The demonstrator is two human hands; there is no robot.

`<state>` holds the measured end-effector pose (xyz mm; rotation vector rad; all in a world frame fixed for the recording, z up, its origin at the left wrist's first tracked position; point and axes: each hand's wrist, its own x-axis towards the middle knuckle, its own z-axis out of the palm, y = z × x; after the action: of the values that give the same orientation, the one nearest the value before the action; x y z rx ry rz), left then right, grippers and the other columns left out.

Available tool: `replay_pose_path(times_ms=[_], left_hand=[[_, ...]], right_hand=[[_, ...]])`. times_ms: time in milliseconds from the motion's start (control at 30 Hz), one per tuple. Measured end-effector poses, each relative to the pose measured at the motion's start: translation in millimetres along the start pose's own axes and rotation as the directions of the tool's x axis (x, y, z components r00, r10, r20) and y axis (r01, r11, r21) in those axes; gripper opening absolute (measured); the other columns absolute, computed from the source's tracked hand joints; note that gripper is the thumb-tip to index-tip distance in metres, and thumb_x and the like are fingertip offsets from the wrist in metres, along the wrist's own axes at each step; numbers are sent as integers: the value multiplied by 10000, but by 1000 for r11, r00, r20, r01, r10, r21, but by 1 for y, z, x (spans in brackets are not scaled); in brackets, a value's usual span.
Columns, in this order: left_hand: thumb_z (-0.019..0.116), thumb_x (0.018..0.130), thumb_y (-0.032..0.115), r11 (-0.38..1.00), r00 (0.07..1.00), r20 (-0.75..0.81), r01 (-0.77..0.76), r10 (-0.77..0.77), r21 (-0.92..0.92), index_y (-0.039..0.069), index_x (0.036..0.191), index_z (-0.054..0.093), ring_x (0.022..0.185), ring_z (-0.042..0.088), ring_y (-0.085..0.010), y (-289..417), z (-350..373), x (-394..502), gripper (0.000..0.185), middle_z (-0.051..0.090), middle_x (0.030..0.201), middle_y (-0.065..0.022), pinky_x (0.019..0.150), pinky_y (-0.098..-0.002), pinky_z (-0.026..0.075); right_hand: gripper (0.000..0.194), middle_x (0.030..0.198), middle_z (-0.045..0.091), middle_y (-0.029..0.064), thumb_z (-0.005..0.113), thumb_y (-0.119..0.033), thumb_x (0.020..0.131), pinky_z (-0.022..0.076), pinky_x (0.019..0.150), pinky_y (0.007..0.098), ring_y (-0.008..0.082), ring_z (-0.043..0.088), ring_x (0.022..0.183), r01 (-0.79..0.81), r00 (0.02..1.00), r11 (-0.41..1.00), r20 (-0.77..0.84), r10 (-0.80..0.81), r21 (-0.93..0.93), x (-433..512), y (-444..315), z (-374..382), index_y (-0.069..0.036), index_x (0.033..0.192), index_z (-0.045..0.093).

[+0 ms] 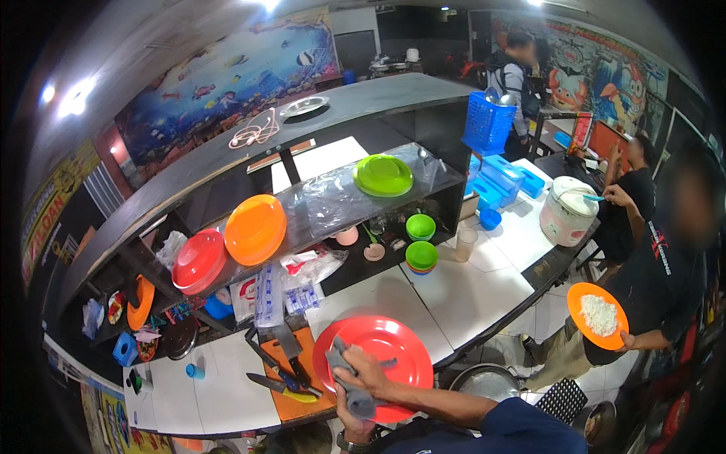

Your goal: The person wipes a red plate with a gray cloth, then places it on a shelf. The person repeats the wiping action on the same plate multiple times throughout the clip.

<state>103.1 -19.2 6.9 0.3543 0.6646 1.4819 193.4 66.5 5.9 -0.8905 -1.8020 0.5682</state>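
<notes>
Low in the middle of the head view, a red plastic plate (pixel 405 354) is held tilted above the counter's edge, with another red rim showing behind its left side. My left hand (pixel 351 411), a watch on its wrist, grips the plate's lower left edge together with part of a grey cloth (pixel 360 397). My right hand (pixel 363 371) reaches across from the right and presses the bunched cloth onto the plate's face. An orange cutting board (pixel 278 363) lies just left of the plate, with several knives on it, one a yellow-handled knife (pixel 283 387).
Red plates (pixel 198 261), orange plates (pixel 255 230) and green plates (pixel 383 175) stand on the black shelf. A person (pixel 658 272) at the right holds an orange plate of rice (pixel 598 315) beside a rice cooker (pixel 569 211). A large metal pot (pixel 486 381) sits below the counter.
</notes>
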Motion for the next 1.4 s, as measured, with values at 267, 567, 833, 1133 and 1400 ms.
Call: replay_pose_path(times_ms=[267,567,833,1133,1400], left_hand=[[354,1056,489,974,962,151,-229,226,0,37,1492,336,1334,481,-311,25,-27,14,628,447,1494,-141,1125,-462,377],[378,1056,448,988,984,111,-148,143,45,39,1493,326,1341,472,-319,9,-9,-3,601,443,1490,-132,1143,-462,364],[378,1058,467,979,986,67,-161,154,122,56,1465,377,1265,526,-287,24,-4,8,579,507,1416,-109,1075,-423,418],[360,1031,565,991,992,-52,-121,118,-54,49,1416,450,1223,563,-315,73,6,35,649,560,1367,-131,1041,-468,458],[452,1018,532,882,951,-191,-133,241,452,187,1589,143,1455,281,-255,48,-43,32,735,184,1627,-73,1153,-482,282]], right_hand=[[275,761,520,155,621,-292,939,412,691,492,373,542,762,-38,983,985,169,67,-170,-20,-6,-12,-43,891,516],[259,822,534,155,609,-297,947,421,737,474,343,536,818,-68,995,882,-90,29,-465,17,35,-28,-57,886,534],[324,1091,537,171,568,-297,974,382,937,470,381,520,1031,61,925,997,373,-71,38,-16,-11,-8,-5,1110,533],[521,1242,524,203,697,-235,816,370,1038,502,394,488,1227,127,780,985,625,-27,-115,-17,-22,-48,-14,1236,480],[652,1328,597,135,732,-47,802,482,1018,437,277,597,1207,-581,800,420,391,456,697,2,10,-57,-24,1400,474]])
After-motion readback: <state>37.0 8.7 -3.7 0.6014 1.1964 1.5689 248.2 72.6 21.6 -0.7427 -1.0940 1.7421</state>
